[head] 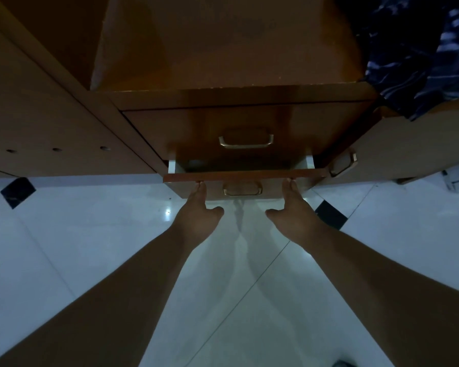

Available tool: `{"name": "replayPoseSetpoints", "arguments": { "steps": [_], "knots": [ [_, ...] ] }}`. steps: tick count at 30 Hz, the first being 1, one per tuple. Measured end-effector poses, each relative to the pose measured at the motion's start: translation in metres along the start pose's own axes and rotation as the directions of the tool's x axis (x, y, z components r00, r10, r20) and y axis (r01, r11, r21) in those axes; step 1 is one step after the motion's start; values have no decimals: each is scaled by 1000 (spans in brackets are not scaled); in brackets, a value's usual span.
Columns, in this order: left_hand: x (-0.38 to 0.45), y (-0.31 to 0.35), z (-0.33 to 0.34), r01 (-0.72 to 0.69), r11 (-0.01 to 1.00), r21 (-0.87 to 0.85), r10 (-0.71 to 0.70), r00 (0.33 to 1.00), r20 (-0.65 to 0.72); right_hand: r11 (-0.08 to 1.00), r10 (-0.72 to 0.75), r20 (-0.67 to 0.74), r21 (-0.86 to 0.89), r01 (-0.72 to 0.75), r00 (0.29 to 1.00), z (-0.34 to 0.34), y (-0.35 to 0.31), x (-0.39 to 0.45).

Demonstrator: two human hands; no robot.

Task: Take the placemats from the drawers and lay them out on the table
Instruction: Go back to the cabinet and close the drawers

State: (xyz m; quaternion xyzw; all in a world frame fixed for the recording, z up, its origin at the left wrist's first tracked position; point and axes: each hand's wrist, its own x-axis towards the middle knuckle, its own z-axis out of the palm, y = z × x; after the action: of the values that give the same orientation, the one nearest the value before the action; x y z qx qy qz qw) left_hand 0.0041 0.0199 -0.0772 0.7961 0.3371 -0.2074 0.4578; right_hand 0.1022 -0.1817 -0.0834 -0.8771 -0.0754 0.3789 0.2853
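A: Where are the hands?

B: Both reach forward with straight fingers. The left hand [199, 210] and the right hand [293, 209] each have their fingertips at the front panel of the lower brown wooden drawer [245, 178], one near each end, thumbs spread inward. Neither curls round anything; the brass bar handle [243, 189] between them is untouched.

A: And the placemats?

B: Not visible. The lower drawer stands slightly pulled out, showing a white inner wall [173, 166] and a dark gap (too dim to tell what lies inside). I judge they are in there, if anywhere.

A: How would they handle?

B: Probably light, flat and floppy, so I would slide flat fingers under the stack and lift from two opposite edges, not pinch one corner. That is a guess; none shows.

A: Count things.

B: Two hands, two drawers in this stack: the upper closed wooden drawer [249, 123] with its own brass handle [246, 141], and the open one. A third brass handle [342, 165] sits on the cabinet door to the right. Placemats: zero seen. Beyond lie pale glossy floor tiles [90, 234] with small black diamond insets [17, 192], and dark patterned cloth [421, 56] at upper right.
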Motion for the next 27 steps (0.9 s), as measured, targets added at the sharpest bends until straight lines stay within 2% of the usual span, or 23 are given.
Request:
{"name": "replayPoseSetpoints", "arguments": {
  "steps": [11,17,21,25,27],
  "knots": [
    [22,16,-9,12,1000,-14,-13,999,-32,996,13,-20,94,-11,1000,-6,-6,27],
    [21,12,-8,16,999,42,-15,999,-36,999,7,-27,52,-5,1000,-3,-2,26],
    [11,19,-12,18,999,49,-15,998,-68,989,-19,-27,147,22,999,-5,-6,25],
    [-12,31,-15,-27,994,105,34,998,-60,990,-42,13,132,40,999,-24,-24,9],
    [-30,43,-18,-59,991,121,66,996,-54,978,-64,-26,197,68,998,-34,-35,-11]
  ]
}}
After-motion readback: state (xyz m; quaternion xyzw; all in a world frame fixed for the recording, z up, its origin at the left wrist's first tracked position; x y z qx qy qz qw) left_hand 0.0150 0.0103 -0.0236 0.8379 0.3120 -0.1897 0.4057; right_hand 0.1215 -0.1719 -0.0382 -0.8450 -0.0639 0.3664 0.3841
